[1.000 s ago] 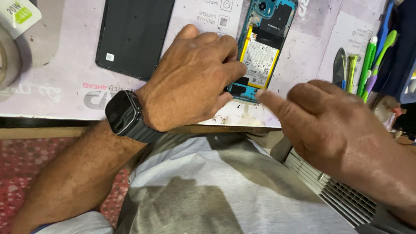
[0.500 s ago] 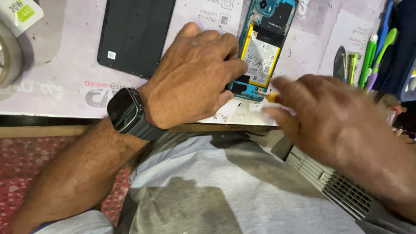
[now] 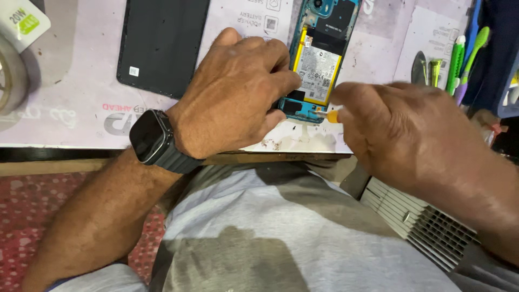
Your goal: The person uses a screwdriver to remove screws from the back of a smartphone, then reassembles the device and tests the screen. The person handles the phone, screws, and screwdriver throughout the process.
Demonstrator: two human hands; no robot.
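Right hand (image 3: 400, 124) around mostly hidden orange-tipped tool (image 3: 331, 115) at opened phone (image 3: 319, 59).

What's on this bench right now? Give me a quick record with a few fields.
Left hand: resting on the lower end of the opened teal phone with yellow-edged battery
Right hand: pinching a small orange-handled tool, tip at the phone's bottom edge
Wrist: dark square smartwatch
Beside phone: flat black rectangular back cover
Surface: pale printed work mat
Far right: green-handled tools
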